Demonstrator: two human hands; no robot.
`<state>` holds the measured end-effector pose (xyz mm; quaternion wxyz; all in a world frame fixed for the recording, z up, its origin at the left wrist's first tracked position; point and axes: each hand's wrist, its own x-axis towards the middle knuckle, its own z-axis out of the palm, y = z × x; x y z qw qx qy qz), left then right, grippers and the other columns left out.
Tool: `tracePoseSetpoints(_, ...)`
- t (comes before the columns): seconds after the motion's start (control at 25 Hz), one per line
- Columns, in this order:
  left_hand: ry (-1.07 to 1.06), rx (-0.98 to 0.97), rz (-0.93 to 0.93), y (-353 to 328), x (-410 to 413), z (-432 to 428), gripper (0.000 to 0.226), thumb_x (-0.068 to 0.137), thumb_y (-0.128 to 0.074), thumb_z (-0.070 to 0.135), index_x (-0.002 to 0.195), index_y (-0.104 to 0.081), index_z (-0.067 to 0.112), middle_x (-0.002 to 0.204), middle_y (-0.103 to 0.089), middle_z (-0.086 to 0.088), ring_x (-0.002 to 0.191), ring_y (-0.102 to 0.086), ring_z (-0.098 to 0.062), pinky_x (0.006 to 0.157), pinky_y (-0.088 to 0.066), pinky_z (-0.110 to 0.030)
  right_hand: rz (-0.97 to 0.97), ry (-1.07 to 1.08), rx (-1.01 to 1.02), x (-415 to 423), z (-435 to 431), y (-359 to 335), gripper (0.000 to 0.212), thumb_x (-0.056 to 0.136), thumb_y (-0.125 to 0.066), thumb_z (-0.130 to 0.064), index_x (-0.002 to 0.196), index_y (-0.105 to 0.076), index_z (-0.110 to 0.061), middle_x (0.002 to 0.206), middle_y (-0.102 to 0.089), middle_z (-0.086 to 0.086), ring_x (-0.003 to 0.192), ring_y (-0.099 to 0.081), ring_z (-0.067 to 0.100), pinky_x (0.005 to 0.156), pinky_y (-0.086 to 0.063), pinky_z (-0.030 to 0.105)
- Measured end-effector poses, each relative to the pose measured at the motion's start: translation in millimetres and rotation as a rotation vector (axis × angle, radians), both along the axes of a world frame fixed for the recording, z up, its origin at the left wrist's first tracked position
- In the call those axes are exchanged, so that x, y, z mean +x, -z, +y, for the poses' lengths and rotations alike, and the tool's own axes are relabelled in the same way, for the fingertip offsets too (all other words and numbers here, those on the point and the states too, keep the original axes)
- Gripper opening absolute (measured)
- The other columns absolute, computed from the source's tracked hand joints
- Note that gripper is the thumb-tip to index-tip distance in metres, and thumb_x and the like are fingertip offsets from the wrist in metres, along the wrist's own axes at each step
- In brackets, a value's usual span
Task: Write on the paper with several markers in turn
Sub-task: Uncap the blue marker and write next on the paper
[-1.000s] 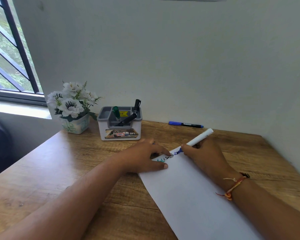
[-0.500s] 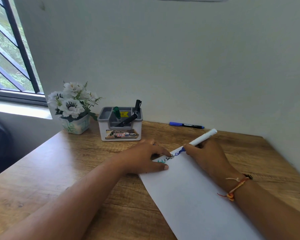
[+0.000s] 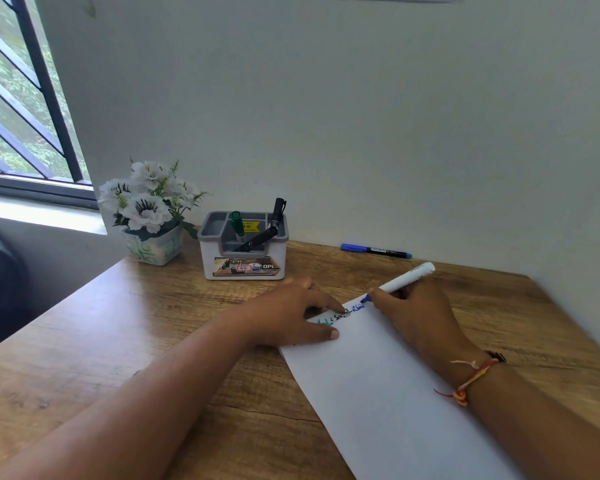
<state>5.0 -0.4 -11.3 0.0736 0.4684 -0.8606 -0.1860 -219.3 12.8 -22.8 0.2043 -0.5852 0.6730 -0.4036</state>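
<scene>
The right hand grips the white marker, tip on the paper lying on the desk. The left hand presses flat, hiding some unreadable writing.

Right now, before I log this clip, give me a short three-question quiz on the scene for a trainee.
1. True or false: the left hand holds the paper down.
2. What ink colour is the white marker in the right hand laying down? A red, B blue, C green.
3. Fill in: a capped marker lies at the foot of the ____.
Key: 1 true; 2 B; 3 wall.
</scene>
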Motion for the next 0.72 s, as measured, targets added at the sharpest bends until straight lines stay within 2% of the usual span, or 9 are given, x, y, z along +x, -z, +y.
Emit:
tracePoseSetpoints(0.28,0.008,-0.002,-0.005,0.6,0.3,-0.6,0.048,0.090,-0.061,0.058,0.137,-0.050,0.054,0.120,-0.048,0.003,0.110,-0.041,-0.011,0.092,-0.043,-0.032,-0.023,0.021,0.003,-0.4,-1.7,-0.4,0.018,0.080,-0.075,-0.034,0.078,-0.074,-0.017,0.072,-0.072,0.000,0.069,-0.070,0.014,0.053,-0.047,0.027)
tracePoseSetpoints(0.48,0.012,-0.006,-0.005,1.5,0.1,-1.9,0.048,0.090,-0.061,0.058,0.137,-0.050,0.054,0.117,-0.047,0.003,0.106,-0.039,-0.010,0.084,-0.039,-0.029,-0.010,0.016,0.037,-0.2,0.8,-3.8,0.017,0.083,-0.073,-0.029,0.079,-0.072,-0.013,0.069,-0.066,-0.002,0.061,-0.061,0.007,0.048,-0.036,0.017)
tracePoseSetpoints(0.72,0.008,-0.004,-0.004,2.4,0.1,-2.4,0.048,0.090,-0.061,0.059,0.137,-0.050,0.055,0.117,-0.047,0.004,0.106,-0.040,-0.010,0.080,-0.038,-0.025,-0.029,0.028,0.035,-1.2,0.2,-4.3,0.019,0.082,-0.072,-0.029,0.072,-0.069,-0.013,0.066,-0.066,0.001,0.060,-0.062,0.013,0.049,-0.037,0.023)
